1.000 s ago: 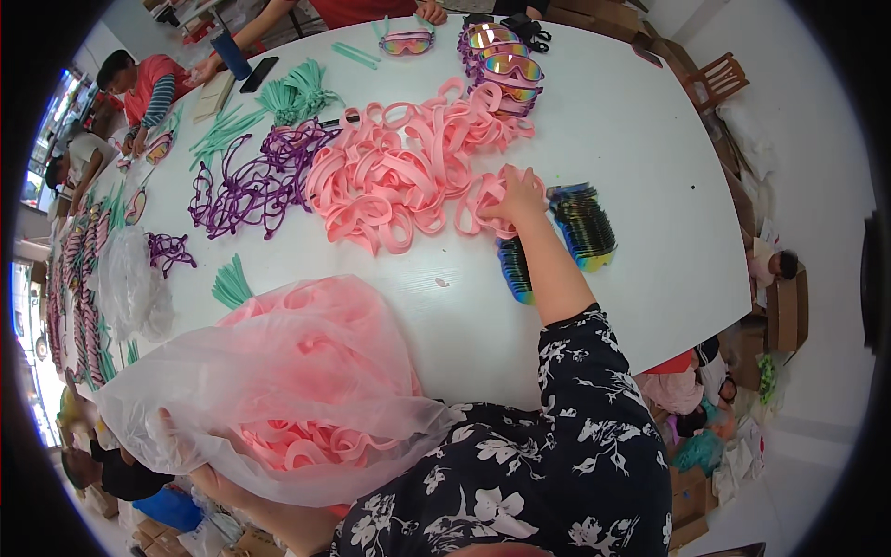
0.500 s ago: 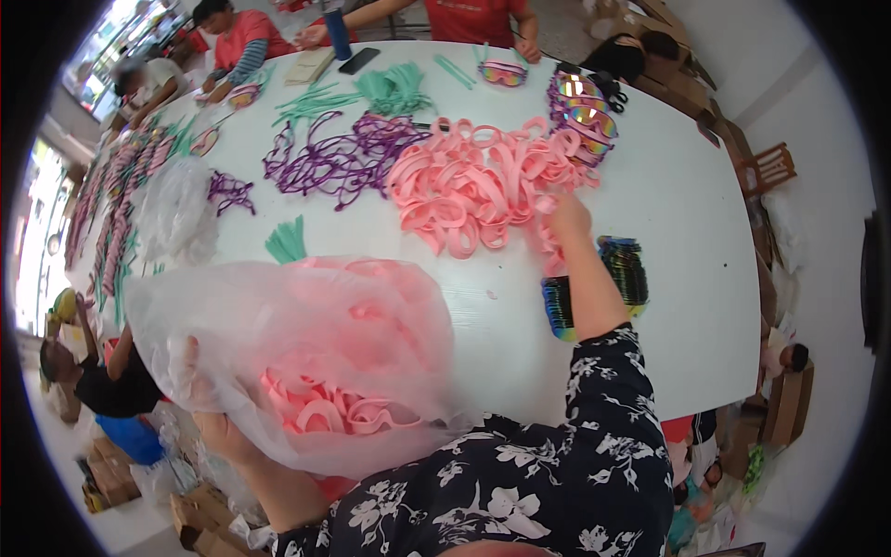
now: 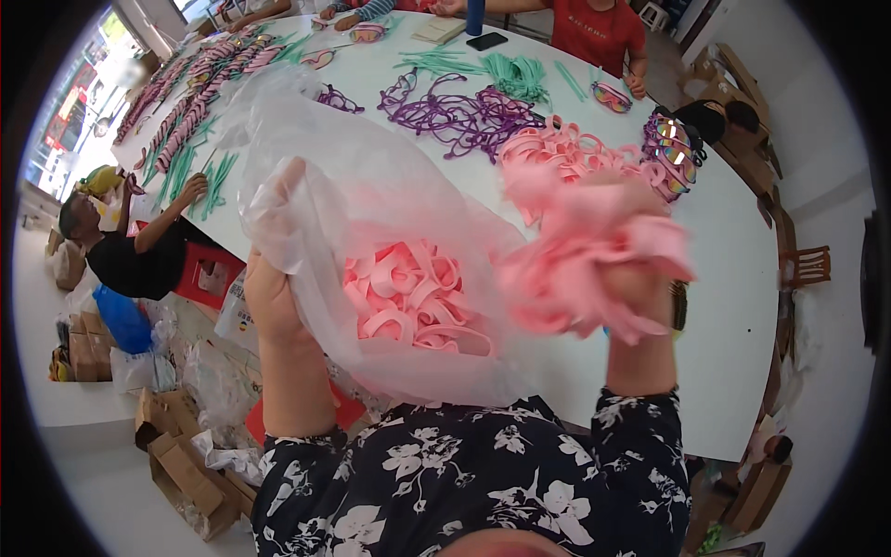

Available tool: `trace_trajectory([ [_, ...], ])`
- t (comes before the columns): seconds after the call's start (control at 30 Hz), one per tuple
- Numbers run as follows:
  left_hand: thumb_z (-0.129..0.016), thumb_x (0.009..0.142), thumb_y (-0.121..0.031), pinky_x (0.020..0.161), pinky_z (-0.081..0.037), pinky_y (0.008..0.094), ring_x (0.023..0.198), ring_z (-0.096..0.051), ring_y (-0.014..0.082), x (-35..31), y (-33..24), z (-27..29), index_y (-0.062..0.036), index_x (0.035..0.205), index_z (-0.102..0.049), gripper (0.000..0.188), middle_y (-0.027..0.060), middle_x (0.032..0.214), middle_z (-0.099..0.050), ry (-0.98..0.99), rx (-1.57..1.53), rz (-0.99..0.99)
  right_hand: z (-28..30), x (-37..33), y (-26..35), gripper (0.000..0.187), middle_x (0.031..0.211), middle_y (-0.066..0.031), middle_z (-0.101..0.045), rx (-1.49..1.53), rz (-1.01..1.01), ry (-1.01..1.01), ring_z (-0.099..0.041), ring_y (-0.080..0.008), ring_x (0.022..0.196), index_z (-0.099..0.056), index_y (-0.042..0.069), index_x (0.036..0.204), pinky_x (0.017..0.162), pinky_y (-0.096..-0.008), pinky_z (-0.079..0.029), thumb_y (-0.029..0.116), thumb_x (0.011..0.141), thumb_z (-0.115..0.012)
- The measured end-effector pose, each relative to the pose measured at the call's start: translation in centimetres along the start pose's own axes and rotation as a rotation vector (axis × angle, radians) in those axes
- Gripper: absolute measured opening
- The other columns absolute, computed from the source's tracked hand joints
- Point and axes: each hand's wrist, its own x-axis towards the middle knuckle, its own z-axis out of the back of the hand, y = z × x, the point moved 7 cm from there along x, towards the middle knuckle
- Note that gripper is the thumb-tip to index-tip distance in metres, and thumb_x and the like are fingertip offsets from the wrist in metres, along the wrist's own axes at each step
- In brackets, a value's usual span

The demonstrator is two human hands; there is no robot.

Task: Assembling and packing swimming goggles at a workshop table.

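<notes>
My left hand is closed on the edge of a translucent plastic bag, holding it up at the table's near side. Through its wide mouth show many soft pink loops, heaped inside. To the right of the bag, my right hand is wrapped round a big bunch of pink loops, smeared by motion and hiding most of the fingers. The bunch is above the table, just beyond the bag's right side. Behind it lies a smaller heap of pink loops.
Purple goggle frames, green straps and a phone lie farther back on the white table. Finished goggles stand at the right. Dark lenses are partly hidden by my right arm. Co-workers sit around the table.
My right hand has lifted a bunch of pink loops off the heap and brought it nearer the bag. My left hand has raised the bag's edge, widening its mouth. The view has turned left.
</notes>
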Motion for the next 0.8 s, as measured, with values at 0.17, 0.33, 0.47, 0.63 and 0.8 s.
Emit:
trace_trajectory([
  [0.17, -0.046, 0.097, -0.019, 0.042, -0.031, 0.019, 0.05, -0.04, 0.0034, -1.0, -2.2, 0.4, -0.0031, 0.138, -0.041, 0.044, -0.0044, 0.073, -0.048, -0.076, 0.243, -0.065, -14.8, -2.8, -12.0, 0.038, 0.115, -0.0126, -0.057, -0.388, -0.132, 0.356, -0.056, -0.0302, 0.107, -0.062, 0.005, 0.109, 0.09, -0.0388, -0.046, 0.006, 0.071, -0.068],
  [0.33, -0.045, 0.098, -0.018, 0.042, -0.024, 0.0198, 0.046, -0.031, 0.0057, -1.4, 0.3, 3.6, -0.005, 0.128, -0.049, 0.033, -0.0063, 0.064, -0.033, 0.178, -0.173, 0.087, -22.5, -7.6, -17.5, 0.061, 0.134, -0.0215, -0.043, -1.004, -0.178, 0.52, -0.04, -0.0442, 0.124, -0.053, 0.008, 0.126, 0.096, -0.0541, -0.039, 0.011, 0.068, -0.071],
  [0.47, -0.043, 0.098, -0.02, 0.049, -0.037, 0.0211, 0.057, -0.047, 0.006, -1.2, 1.1, 2.9, -0.0035, 0.14, -0.037, 0.046, -0.0041, 0.071, -0.047, 0.183, -0.204, 0.071, -22.4, -6.1, -11.5, 0.063, 0.141, -0.0233, -0.035, -0.831, -0.253, 0.869, -0.036, -0.0451, 0.128, -0.051, 0.008, 0.129, 0.097, -0.0574, -0.036, 0.018, 0.071, -0.074],
  [0.63, -0.041, 0.099, -0.02, 0.092, -0.042, 0.0295, 0.108, -0.054, 0.016, 0.5, 3.9, 3.0, -0.0025, 0.144, -0.034, 0.049, 0.008, 0.12, -0.054, -0.052, -0.109, 0.037, -12.9, -3.2, -6.5, 0.049, 0.128, -0.0177, -0.053, -0.25, -0.303, 0.877, -0.051, -0.029, 0.12, -0.059, 0.005, 0.122, 0.093, -0.0457, -0.045, 0.017, 0.076, -0.072],
  [0.8, -0.04, 0.1, -0.021, 0.1, -0.038, 0.0319, 0.116, -0.05, 0.0184, 2.4, 7.3, 3.3, -0.0002, 0.142, -0.037, 0.047, 0.0095, 0.134, -0.049, -0.043, 0.154, -0.028, 11.5, -3.3, -13.9, 0.036, 0.119, -0.0075, -0.063, -0.031, -0.572, -0.183, -0.056, -0.0136, 0.112, -0.061, 0.001, 0.119, 0.091, -0.0264, -0.047, 0.001, 0.083, -0.064],
])
